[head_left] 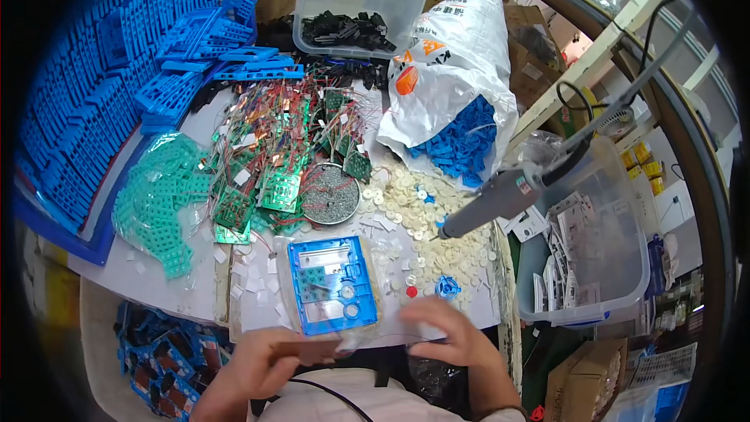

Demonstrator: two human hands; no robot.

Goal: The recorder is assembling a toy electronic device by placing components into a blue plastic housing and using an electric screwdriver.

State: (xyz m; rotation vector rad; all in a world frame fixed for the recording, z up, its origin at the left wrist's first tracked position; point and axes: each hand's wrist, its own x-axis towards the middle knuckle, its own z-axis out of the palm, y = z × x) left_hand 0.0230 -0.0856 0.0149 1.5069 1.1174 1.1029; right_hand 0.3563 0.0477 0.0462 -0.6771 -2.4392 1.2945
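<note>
The white-topped table [195,301] is crowded, with blue slotted frames [117,109] stacked at its left and a white sack [469,39] slumped at the back, its mouth spilling blue pieces [461,141]. A clear bin [639,258] of white parts is set beyond the right edge. Wired green circuit boards [281,187] are heaped mid-table, beside a plastic bag of teal blocks [156,203]. A grey handheld tool [488,203] is suspended over scattered cream discs [445,254]. By the left hand [262,359], at the near edge, a flat brown plate [308,350] is pinched between thumb and fingers. The right hand [453,336] is blurred by motion; its fingers and thumb are spread apart. Just ahead, between the hands, a blue casing [334,291] is laid on clear film, near a round metal dish [358,202] filled with tiny grey pieces. A red disc [412,291] is seen near the right hand.
</note>
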